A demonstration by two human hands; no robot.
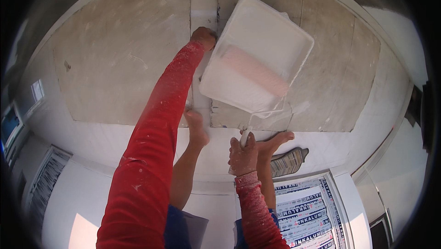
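Note:
A white paint tray point(268, 24) sits tilted at an angle on the floor ahead of me, coated with white paint. A paint roller point(255, 71) with a pale pink sleeve lies across it, toward the near side. My right hand point(243, 153) is wrapped round the roller's white handle, and the wire frame runs up from there to the sleeve. Reaching far forward, my left hand point(204, 38) is closed at the tray's left edge; its fingertips are partly hidden. Both red sleeves and my right hand carry white specks.
Brown protective sheets point(124, 61) cover the floor either side of a pale strip. My bare feet stand near the sheets' closer edge. A patterned sandal point(289, 162) lies by my right foot. A window frame with printed film point(303, 210) is at the lower right.

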